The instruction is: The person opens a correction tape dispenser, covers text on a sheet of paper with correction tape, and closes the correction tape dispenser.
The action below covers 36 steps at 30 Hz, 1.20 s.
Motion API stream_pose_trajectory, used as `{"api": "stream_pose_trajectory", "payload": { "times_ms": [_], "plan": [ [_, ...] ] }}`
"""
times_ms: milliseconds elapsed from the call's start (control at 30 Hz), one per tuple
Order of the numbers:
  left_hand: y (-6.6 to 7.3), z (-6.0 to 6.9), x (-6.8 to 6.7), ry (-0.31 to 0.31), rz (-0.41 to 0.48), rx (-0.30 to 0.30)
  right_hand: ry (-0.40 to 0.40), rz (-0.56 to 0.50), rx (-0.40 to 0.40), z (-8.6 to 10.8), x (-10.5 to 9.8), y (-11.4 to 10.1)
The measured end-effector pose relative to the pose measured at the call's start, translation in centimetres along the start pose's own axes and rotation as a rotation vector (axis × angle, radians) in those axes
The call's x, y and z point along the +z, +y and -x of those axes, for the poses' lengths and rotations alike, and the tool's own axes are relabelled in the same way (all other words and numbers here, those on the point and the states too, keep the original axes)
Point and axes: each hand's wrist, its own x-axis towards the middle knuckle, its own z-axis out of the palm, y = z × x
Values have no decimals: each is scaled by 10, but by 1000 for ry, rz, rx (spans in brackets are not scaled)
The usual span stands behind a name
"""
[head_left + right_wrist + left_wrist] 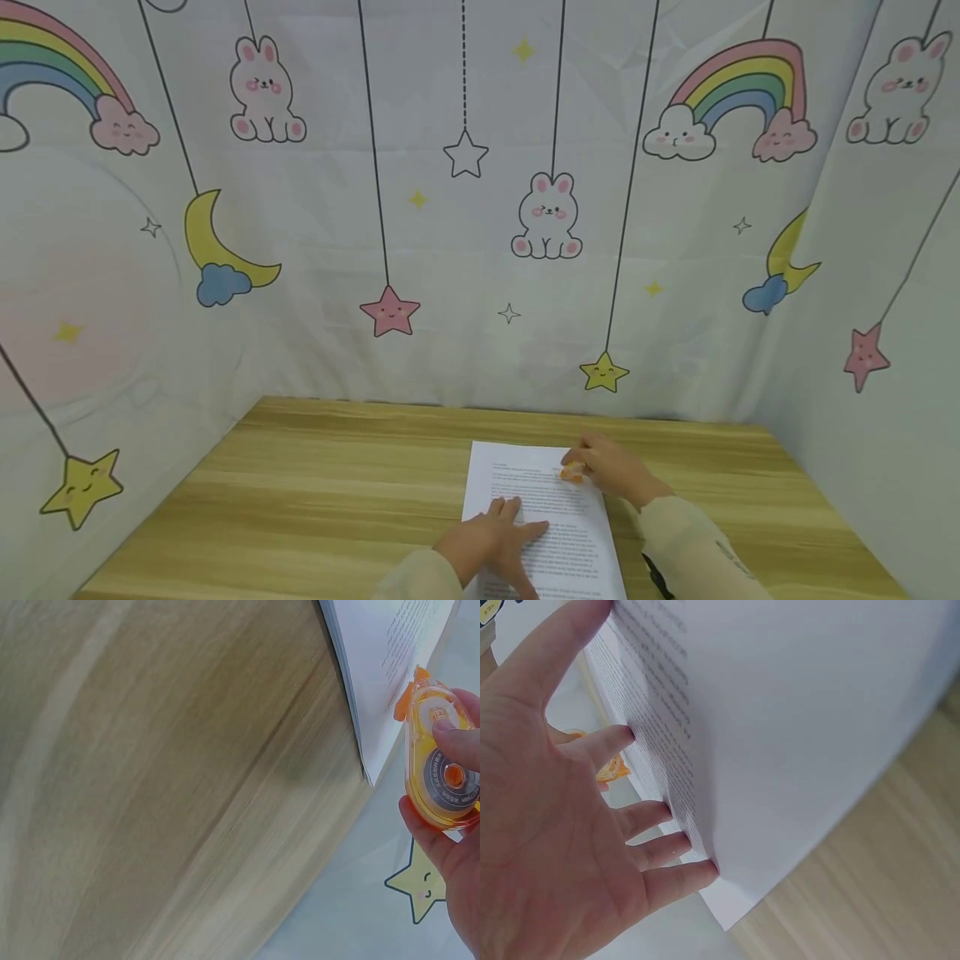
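Note:
A stack of printed paper (540, 492) lies on the wooden table, its top sheet full of text lines. My left hand (497, 537) is spread over the paper's lower left, and its fingertips press on the sheet in the left wrist view. Near the paper's upper right edge, my right hand (618, 468) grips an orange correction tape dispenser (442, 757) with a clear case. The dispenser's orange tip is by the printed text; whether it touches the sheet I cannot tell.
The wood-grain table (322, 483) reaches back to a white cloth backdrop (322, 358) printed with rabbits, stars and rainbows. Cloth panels also rise at the left and right sides. A dark strap or object (657, 575) shows beside the right sleeve.

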Motion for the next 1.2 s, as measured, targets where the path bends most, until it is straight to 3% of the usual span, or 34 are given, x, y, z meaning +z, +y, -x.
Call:
{"api": "stream_pose_trajectory", "payload": {
  "times_ms": [200, 533, 1200],
  "plan": [
    [1, 3, 1, 24, -17, 2, 9, -12, -21, -3, 2, -2],
    [0, 2, 4, 45, -23, 30, -15, -22, 35, -5, 1, -9],
    [0, 2, 2, 45, -28, 28, -31, 29, 23, -5, 2, -12]
  ]
}}
